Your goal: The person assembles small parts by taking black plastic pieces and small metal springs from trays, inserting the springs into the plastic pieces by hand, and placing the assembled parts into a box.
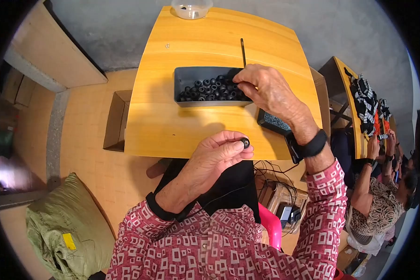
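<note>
My left hand (219, 151) pinches a small black ring-shaped piece (245, 143) between thumb and fingers, just in front of the table's near edge. Over the right end of a grey rectangular bin (210, 104), my right hand (268, 88) is closed, fingertips bent down; whatever they hold is hidden. Many black ring-shaped pieces (213, 87) lie loose in the bin. Just beyond the right hand a thin dark stick (242, 51) shows; whether it touches the hand I cannot tell. Partly under my right forearm sits a small dark tray (266, 125) of fine blue-grey bits.
The yellow wooden table (172, 130) bears a clear plastic bowl (191, 10) at its far edge. Cardboard boxes (114, 123) flank it. Cables (280, 175) hang below on the right. A green sack (70, 228) stands at lower left. At right, another person (378, 200) works at a table.
</note>
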Tool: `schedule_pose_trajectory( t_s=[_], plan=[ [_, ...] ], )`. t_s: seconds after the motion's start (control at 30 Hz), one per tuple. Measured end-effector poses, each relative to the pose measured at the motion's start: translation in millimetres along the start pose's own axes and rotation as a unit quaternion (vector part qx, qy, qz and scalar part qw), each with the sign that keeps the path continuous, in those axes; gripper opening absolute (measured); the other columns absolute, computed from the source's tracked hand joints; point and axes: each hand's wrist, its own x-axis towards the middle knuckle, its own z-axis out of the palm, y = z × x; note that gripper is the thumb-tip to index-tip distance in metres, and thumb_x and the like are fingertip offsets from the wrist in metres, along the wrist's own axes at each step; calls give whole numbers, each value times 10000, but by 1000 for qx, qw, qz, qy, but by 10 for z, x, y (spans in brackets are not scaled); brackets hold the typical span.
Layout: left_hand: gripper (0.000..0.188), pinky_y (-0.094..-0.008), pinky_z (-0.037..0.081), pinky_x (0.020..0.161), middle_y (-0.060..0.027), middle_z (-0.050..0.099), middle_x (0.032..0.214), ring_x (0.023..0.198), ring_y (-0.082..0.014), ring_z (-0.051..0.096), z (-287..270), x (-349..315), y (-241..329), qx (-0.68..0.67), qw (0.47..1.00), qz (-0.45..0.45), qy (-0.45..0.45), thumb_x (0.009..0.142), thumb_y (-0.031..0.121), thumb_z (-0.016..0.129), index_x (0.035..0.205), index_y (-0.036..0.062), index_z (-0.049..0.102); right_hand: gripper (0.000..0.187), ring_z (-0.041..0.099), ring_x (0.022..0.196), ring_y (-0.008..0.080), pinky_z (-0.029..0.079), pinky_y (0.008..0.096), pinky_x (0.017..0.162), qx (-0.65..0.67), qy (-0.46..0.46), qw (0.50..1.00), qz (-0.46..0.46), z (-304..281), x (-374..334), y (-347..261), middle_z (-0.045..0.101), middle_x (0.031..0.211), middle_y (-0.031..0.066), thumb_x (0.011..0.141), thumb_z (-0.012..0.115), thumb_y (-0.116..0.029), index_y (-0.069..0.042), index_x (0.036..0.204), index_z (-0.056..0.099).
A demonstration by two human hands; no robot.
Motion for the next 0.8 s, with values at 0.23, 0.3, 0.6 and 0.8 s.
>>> schedule_pose_trajectory(
  t_s=[0.23,0.3,0.6,0.8],
  plan=[
    [236,-336,485,930,-83,636,1026,979,-201,634,-68,-5,38,23,1000,7,9,903,123,628,1108,19,572,139,633,810,349,515,403,738,-42,-7,998,48,76,133,149,661,845,156,784,625,-24,0,916,660],
    [237,-332,486,926,-82,637,1024,977,-197,635,-97,-3,30,19,1000,7,12,903,125,629,1108,20,572,142,637,814,347,519,395,735,-30,-63,998,10,113,112,99,667,862,165,784,625,-24,1,918,662],
    [247,-324,493,924,-92,634,1037,968,-189,640,-91,4,27,12,1000,17,6,905,126,626,1114,9,567,137,642,815,354,529,404,737,38,-30,999,-22,319,433,-63,665,841,164,784,621,-9,-8,912,667],
    [241,-330,494,929,-96,631,1037,961,-184,642,-117,-19,63,1,1000,28,5,906,120,622,1108,1,566,186,635,868,327,521,407,769,-60,-127,989,-40,501,546,-198,649,886,132,763,616,2,-22,939,668]
  ],
)
